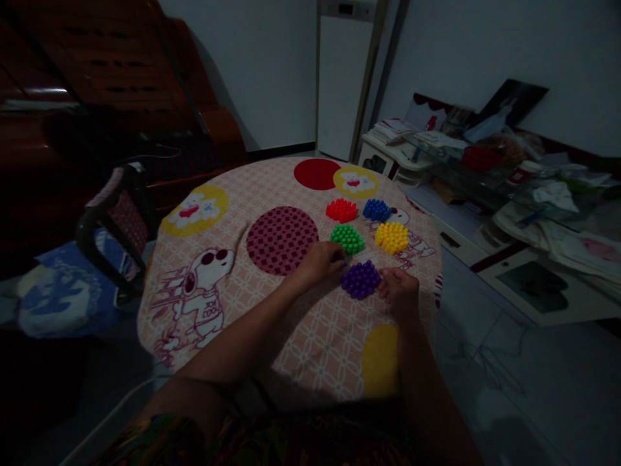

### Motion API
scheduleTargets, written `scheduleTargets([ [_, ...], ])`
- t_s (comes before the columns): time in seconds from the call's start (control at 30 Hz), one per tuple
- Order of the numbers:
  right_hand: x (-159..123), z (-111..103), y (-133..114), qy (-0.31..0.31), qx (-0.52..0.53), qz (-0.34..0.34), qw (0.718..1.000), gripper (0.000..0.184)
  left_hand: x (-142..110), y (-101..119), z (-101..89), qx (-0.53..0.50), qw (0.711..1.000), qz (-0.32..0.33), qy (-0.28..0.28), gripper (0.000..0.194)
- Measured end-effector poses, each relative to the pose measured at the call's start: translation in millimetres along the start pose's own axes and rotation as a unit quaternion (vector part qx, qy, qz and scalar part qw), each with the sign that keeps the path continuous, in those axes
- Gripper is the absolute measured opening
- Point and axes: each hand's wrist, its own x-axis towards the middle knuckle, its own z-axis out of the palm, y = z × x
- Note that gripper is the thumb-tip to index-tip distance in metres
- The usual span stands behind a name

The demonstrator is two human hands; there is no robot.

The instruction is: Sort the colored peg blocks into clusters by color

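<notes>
A tight cluster of purple round-headed pegs (pixel 361 280) stands on the cloth-covered table between my hands. My left hand (pixel 320 264) is at its upper left, with fingers curled down and pinched; a hint of purple shows by the fingertips, too dark to make out. My right hand (pixel 400 288) is at the cluster's right edge, its fingers bent and drawn together close against the pegs. Whatever lies between those fingertips is hidden. Just beyond my left fingers sits a cluster of green pegs (pixel 347 239). Yellow pegs (pixel 392 238) are grouped beyond my right hand.
Red pegs (pixel 341 210) and blue pegs (pixel 377 210) form two more clusters farther back. A patterned tablecloth (pixel 272 310) covers the round table. At left is a chair (pixel 114 223); at right, a cluttered low cabinet (pixel 528 278). The room is dim.
</notes>
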Motion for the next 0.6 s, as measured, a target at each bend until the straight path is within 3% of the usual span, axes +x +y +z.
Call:
scheduleTargets([
  [0.17, -0.6, 0.0, -1.5, 0.000, 0.005, 0.002, 1.000, 0.034, 8.0, 11.6, 6.9, 0.056, 0.997, 0.017, -0.049, 0.016],
  [0.37, -2.2, 0.9, -3.6, 0.000, 0.004, 0.001, 1.000, 0.033, 5.7, 9.9, 10.1, 0.037, 0.998, 0.013, -0.045, 0.030],
  [0.5, -1.9, 0.6, -2.8, 0.003, 0.005, -0.001, 1.000, 0.033, 2.2, -1.2, 6.2, -0.013, 1.000, 0.010, -0.013, 0.028],
  [0.6, -1.5, 0.7, -1.4, -0.001, 0.007, -0.002, 1.000, 0.033, -3.7, -16.6, -3.8, -0.049, 0.997, -0.020, 0.051, 0.027],
])
